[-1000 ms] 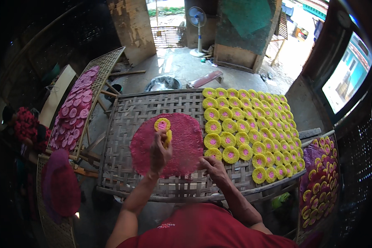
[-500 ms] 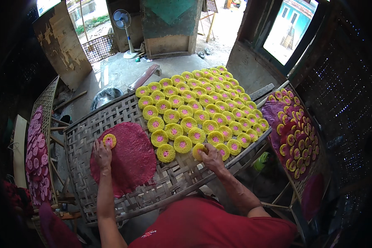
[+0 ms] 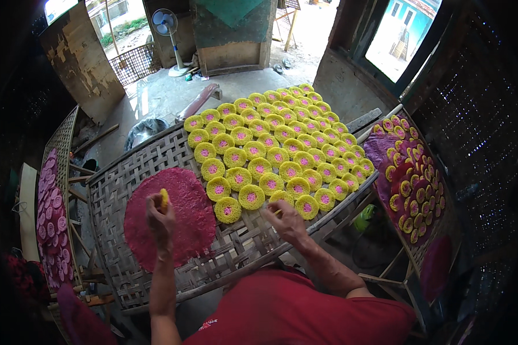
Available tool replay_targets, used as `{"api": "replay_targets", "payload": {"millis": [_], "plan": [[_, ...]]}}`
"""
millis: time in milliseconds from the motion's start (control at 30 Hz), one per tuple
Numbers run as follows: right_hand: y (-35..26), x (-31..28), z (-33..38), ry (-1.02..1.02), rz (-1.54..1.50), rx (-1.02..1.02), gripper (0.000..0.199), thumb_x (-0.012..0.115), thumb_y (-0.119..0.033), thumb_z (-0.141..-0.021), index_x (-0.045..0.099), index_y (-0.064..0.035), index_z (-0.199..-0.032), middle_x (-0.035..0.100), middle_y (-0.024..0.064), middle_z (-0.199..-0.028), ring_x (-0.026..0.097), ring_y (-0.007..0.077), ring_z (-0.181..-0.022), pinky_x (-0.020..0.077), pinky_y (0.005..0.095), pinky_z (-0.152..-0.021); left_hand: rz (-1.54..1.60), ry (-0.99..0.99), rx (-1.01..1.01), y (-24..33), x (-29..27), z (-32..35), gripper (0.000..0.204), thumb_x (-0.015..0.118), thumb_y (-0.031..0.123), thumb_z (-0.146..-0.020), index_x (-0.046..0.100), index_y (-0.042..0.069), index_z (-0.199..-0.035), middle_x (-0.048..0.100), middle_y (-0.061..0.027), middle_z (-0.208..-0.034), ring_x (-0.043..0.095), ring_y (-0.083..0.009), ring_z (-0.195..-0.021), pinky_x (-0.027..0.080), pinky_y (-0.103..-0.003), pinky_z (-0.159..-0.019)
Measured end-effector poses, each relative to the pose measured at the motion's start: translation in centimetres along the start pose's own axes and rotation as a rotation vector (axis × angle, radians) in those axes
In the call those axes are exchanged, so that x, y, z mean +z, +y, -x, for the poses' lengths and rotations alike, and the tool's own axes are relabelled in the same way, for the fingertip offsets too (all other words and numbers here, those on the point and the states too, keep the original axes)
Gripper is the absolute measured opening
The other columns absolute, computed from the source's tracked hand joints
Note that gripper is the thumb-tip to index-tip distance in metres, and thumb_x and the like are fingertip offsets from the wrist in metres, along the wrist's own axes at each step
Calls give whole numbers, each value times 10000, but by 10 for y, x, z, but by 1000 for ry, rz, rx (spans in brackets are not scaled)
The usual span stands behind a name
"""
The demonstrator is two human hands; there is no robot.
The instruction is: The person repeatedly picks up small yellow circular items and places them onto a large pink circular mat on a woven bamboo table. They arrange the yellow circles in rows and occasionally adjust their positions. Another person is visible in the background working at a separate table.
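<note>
My left hand (image 3: 160, 219) is raised over a large round pink mat (image 3: 168, 217) and holds a small yellow disc (image 3: 164, 199) on edge between its fingers. My right hand (image 3: 286, 219) rests on the woven bamboo tray (image 3: 133, 170), its fingers touching a yellow piece at the front of the rows. Several rows of yellow round discs with pink centres (image 3: 270, 150) cover the right half of the tray. I wear a red shirt (image 3: 293, 313).
A second tray with yellow and pink discs (image 3: 411, 178) leans at the right. Another rack of pink discs (image 3: 49, 215) stands at the left. A standing fan (image 3: 168, 31), a dark bowl (image 3: 144, 131) and a wooden door lie beyond on the concrete floor.
My left hand has lifted the yellow disc off the pink mat and turned it on edge. My right hand stays at the front row of discs. The view has shifted.
</note>
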State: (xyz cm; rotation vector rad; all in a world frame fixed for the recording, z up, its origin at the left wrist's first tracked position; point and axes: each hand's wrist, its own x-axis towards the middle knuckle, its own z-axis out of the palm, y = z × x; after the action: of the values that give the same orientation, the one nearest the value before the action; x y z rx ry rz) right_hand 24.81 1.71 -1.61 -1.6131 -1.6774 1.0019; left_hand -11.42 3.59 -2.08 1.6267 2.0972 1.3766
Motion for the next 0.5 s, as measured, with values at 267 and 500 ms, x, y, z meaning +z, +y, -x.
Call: {"api": "replay_targets", "payload": {"millis": [267, 500], "plan": [[-2, 11, 34, -253, -649, 295, 334, 667, -274, -1004, 641, -15, -1214, 689, 57, -1079, 652, 105, -887, 539, 262, -726, 321, -750, 436, 109, 20, 116, 745, 862, 284, -793, 546, 57, -1428, 527, -176, -1479, 501, -361, -1373, 395, -467, -1169], [51, -25, 42, 105, 110, 180, 336, 771, -230, -871, 645, -7, -1088, 677, 153, -973, 675, 304, -896, 543, 417, -770, -311, -455, 149, 16, -8, 85, 930, 838, 503, -756, 507, 12, -1473, 420, -204, -1575, 323, -390, -1496, 260, -500, -1240]]}}
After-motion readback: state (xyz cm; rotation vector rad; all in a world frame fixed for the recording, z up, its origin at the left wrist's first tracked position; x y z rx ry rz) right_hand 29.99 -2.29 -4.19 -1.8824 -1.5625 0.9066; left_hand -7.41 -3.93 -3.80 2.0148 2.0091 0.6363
